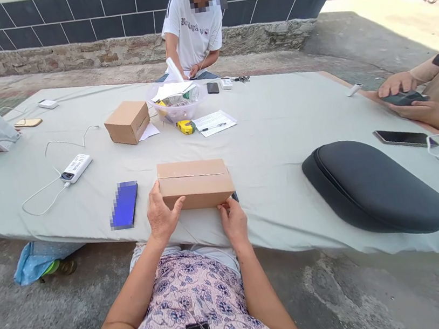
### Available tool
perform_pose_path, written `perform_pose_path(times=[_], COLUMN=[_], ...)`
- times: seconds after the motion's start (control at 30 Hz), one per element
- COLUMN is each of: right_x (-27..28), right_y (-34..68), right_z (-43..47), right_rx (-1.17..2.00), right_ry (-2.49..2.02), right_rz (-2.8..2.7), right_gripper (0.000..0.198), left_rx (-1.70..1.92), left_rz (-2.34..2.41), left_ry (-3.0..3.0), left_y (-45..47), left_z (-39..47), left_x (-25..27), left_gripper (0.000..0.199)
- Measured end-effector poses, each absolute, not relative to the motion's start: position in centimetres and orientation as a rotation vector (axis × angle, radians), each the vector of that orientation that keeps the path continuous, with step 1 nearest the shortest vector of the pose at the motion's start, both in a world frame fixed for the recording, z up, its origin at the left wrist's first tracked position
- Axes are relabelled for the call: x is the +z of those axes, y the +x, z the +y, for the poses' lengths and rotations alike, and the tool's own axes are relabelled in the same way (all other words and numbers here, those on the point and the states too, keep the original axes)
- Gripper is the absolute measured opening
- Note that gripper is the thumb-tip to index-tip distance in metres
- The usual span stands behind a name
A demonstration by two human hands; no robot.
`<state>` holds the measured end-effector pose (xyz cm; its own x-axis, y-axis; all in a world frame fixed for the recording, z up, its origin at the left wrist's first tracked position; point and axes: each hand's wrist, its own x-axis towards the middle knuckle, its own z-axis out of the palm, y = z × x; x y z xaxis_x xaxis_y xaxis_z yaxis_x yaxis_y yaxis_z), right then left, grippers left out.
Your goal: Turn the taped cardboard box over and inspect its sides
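Note:
A closed brown cardboard box (195,184) is at the near edge of the cloth-covered table, tilted a little, with a seam along its top. My left hand (163,210) grips its left end, thumb on the front face and fingers behind the side. My right hand (233,219) holds the lower right corner, with fingertips partly hidden under the box. A small dark object (235,197) shows just behind that corner; its kind is unclear. Left of my left hand lies a phone (125,205) with a blue screen.
A black cushion-like case (381,185) lies to the right. Farther back are a second cardboard box (127,123), a plastic basin (152,106), a yellow tape measure (186,127) and a written sheet (217,118). A white power bank (76,169) trails a cable. Several people sit around the table.

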<state>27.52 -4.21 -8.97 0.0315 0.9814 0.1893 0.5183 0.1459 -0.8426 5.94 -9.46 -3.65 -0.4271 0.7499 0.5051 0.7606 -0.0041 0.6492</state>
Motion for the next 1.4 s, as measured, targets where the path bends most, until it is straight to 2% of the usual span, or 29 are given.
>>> perform_pose_path(times=[0.37,0.6,0.87,0.97,1.13,1.4], right_x=[-8.8,-6.9,-3.1,-1.4,0.3,-0.5], right_y=[27.6,28.4,29.5,29.5,28.2,23.1], right_z=[-4.5,-4.7,-6.1,-6.9,-7.7,-7.1], right_rx=[0.725,0.53,0.244,0.114,-0.023,-0.18], right_ry=[-1.428,-1.408,-1.363,-1.305,-1.222,-1.0], right_rz=[-1.472,-1.363,-1.32,-1.324,-1.461,-1.682], right_gripper=[0.032,0.022,0.024,0.022,0.023,0.047], left_rx=[-1.59,-1.778,-1.978,-1.81,-1.292,-1.044], left_rz=[-2.216,-2.283,-2.398,-2.402,-2.41,-2.499], left_ry=[-1.683,-1.71,-1.888,-1.93,-1.83,-1.735], left_y=[5.8,7.1,7.8,7.8,7.7,6.1], left_z=[-9.7,-9.7,-8.8,-8.5,-8.3,-8.6], left_x=[-3.7,-3.9,-4.9,-6.0,-7.1,-8.5], left_gripper=[0.083,0.082,0.081,0.077,0.059,0.046])
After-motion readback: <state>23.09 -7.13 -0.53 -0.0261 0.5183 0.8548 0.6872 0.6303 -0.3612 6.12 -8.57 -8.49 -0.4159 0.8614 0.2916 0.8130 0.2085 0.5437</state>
